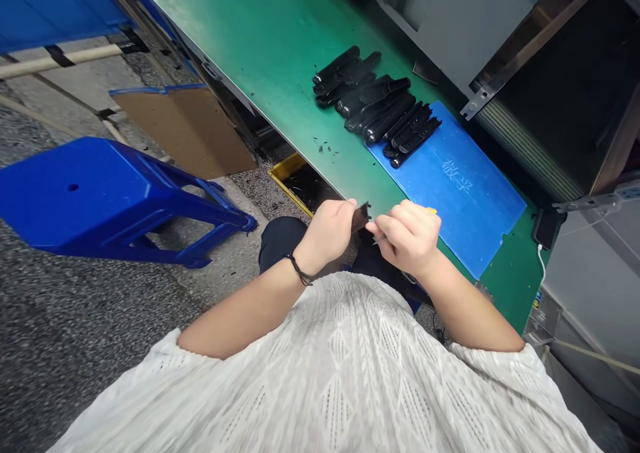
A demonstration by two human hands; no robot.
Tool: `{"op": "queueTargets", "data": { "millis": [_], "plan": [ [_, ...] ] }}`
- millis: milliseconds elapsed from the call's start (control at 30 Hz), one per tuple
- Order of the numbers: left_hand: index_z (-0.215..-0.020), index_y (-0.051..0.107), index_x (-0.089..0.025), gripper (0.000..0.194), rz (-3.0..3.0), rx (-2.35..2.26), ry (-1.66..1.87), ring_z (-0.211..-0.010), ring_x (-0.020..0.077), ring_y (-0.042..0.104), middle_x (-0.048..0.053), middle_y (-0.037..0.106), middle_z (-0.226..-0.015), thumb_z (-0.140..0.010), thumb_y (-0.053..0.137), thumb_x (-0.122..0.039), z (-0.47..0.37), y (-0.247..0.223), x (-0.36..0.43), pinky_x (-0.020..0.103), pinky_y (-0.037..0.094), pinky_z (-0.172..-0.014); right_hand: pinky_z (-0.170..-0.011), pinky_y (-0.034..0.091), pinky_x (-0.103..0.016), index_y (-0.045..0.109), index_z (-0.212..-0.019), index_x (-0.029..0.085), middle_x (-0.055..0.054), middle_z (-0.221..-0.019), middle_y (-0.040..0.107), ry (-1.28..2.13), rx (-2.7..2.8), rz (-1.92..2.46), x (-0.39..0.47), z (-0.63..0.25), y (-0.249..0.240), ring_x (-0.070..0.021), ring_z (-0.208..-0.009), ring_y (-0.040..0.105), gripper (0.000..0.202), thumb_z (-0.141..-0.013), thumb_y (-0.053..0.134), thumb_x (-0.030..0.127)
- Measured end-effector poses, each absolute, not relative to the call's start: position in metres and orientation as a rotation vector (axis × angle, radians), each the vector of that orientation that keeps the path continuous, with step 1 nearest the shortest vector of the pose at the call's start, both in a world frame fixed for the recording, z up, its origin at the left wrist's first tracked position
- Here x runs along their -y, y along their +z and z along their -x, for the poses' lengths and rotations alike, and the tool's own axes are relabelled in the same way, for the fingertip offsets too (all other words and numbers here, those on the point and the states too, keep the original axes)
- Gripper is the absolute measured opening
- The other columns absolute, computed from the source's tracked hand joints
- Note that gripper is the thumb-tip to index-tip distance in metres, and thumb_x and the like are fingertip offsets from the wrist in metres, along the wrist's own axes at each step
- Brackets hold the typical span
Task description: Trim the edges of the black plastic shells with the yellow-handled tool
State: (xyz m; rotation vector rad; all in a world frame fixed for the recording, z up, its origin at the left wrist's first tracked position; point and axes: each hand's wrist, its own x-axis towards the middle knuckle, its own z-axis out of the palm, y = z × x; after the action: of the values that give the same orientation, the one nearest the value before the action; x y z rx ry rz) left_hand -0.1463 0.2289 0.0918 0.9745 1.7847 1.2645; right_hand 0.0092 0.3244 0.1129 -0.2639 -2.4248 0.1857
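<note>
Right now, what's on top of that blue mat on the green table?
Several black pieces lie partly over one corner of the blue mat. The surface beneath them is covered, and the right hand hides part of its edge.

From my distant post I get a moderately bright indoor view, with light seeming to fall from above. A soft, pale sheen spreads over the green worktop (280,80), and small glints mark the rounded ends of the black pieces (393,116), whose dark surfaces otherwise lose detail. The white knit top (340,380) is among the brightest areas. I see shade beneath the blue stool (75,190) and gloom over the dark panel (560,86) at upper right. Wide-angle distortion stretches the edges; the speckled floor (115,313) looks smeared, and fine detail around the fingers (401,222) is unclear.
</note>
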Motion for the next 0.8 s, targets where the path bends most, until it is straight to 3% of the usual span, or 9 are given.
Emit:
{"op": "queueTargets", "data": {
  "millis": [133, 267, 367, 433, 500, 567, 667, 733, 800],
  "plan": [
    [-0.057, 0.032, -0.023, 0.046, -1.205, -2.117, 1.268, -0.049, 0.0144, 0.034, -0.001, 0.036, -0.051, -0.102, 0.041, -0.031, 0.144, 0.088, -0.228, 0.034, 0.019, -0.055, -0.061, 0.042, -0.028, 0.066, -0.1, 0.021, 0.001, -0.074, 0.062, 0.641, 2.337, 0.509, -0.314, -0.009, 0.12, -0.0119, -0.062, 0.052, 0.021, -0.102, 0.061, 0.041],
    [-0.066, 0.046, -0.023, 0.044, -1.423, -2.236, 1.126, -0.051, 0.0189, 0.047, 0.002, 0.052, -0.057, -0.106, 0.037, -0.04, 0.14, 0.089, -0.231, 0.033, 0.022, -0.055, -0.06, 0.043, -0.025, 0.066, -0.081, 0.021, 0.001, -0.069, 0.063, 0.823, 2.232, 0.635, -0.318, -0.009, 0.117, -0.0102, -0.059, 0.052, 0.029, -0.099, 0.067, 0.043],
    [-0.1, 0.062, -0.023, 0.027, -1.553, -2.052, 0.96, -0.077, 0.0281, 0.07, 0.008, 0.074, -0.087, -0.102, 0.049, -0.047, 0.14, 0.09, -0.235, 0.034, 0.041, -0.061, -0.058, 0.043, -0.024, 0.066, -0.077, 0.02, 0.002, -0.066, 0.063, 0.902, 2.061, 0.785, -0.335, -0.019, 0.114, -0.0098, -0.057, 0.051, 0.032, -0.098, 0.065, 0.043],
    [-0.126, 0.059, -0.025, 0.038, -1.602, -1.86, 0.892, -0.099, 0.0327, 0.074, 0.011, 0.077, -0.113, -0.096, 0.061, -0.048, 0.142, 0.088, -0.24, 0.038, 0.053, -0.072, -0.054, 0.042, -0.023, 0.065, -0.076, 0.019, 0.002, -0.062, 0.061, 0.996, 1.972, 0.888, -0.353, -0.03, 0.112, -0.0097, -0.054, 0.051, 0.035, -0.098, 0.063, 0.046],
    [-0.14, 0.055, -0.031, 0.046, -1.566, -1.688, 0.88, -0.101, 0.0321, 0.076, 0.009, 0.077, -0.119, -0.097, 0.059, -0.046, 0.148, 0.083, -0.248, 0.041, 0.059, -0.075, -0.055, 0.044, -0.023, 0.068, -0.085, 0.018, 0.003, -0.062, 0.063, 1.062, 1.998, 0.977, -0.375, -0.046, 0.112, -0.0104, -0.054, 0.054, 0.033, -0.1, 0.059, 0.046],
    [-0.149, 0.051, -0.037, 0.052, -1.477, -1.607, 0.972, -0.076, 0.0267, 0.076, 0.005, 0.08, -0.107, -0.099, 0.053, -0.05, 0.157, 0.078, -0.261, 0.041, 0.061, -0.061, -0.061, 0.049, -0.022, 0.07, -0.107, 0.018, 0.002, -0.073, 0.07, 0.925, 2.18, 1.124, -0.401, -0.064, 0.114, -0.0109, -0.062, 0.062, 0.026, -0.101, 0.057, 0.04],
    [-0.134, 0.069, -0.046, 0.054, -1.519, -1.82, 1.135, -0.037, 0.0161, 0.045, -0.002, 0.073, -0.067, -0.106, 0.024, -0.056, 0.178, 0.074, -0.291, 0.035, 0.041, -0.033, -0.081, 0.054, -0.025, 0.064, -0.132, 0.023, -0.002, -0.104, 0.076, 0.416, 2.343, 1.463, -0.454, -0.099, 0.125, -0.0133, -0.087, 0.07, 0.037, -0.096, 0.066, 0.033],
    [-0.12, 0.078, -0.041, 0.064, -1.698, -2.084, 1.165, -0.043, 0.0188, 0.048, -0.004, 0.066, -0.059, -0.105, 0.018, -0.056, 0.194, 0.073, -0.318, 0.036, 0.046, -0.037, -0.092, 0.053, -0.031, 0.063, -0.136, 0.024, -0.008, -0.123, 0.073, 0.153, 2.26, 1.68, -0.499, -0.127, 0.141, -0.0195, -0.105, 0.07, 0.042, -0.095, 0.067, 0.031],
    [-0.127, 0.073, -0.041, 0.051, -1.766, -2.187, 1.224, -0.076, 0.0268, 0.068, -0.003, 0.07, -0.071, -0.101, 0.032, -0.057, 0.21, 0.075, -0.348, 0.04, 0.061, -0.064, -0.095, 0.052, -0.038, 0.062, -0.14, 0.02, -0.017, -0.135, 0.067, -0.046, 2.12, 1.887, -0.549, -0.155, 0.161, -0.027, -0.114, 0.068, 0.043, -0.098, 0.061, 0.03]
  ]
}}
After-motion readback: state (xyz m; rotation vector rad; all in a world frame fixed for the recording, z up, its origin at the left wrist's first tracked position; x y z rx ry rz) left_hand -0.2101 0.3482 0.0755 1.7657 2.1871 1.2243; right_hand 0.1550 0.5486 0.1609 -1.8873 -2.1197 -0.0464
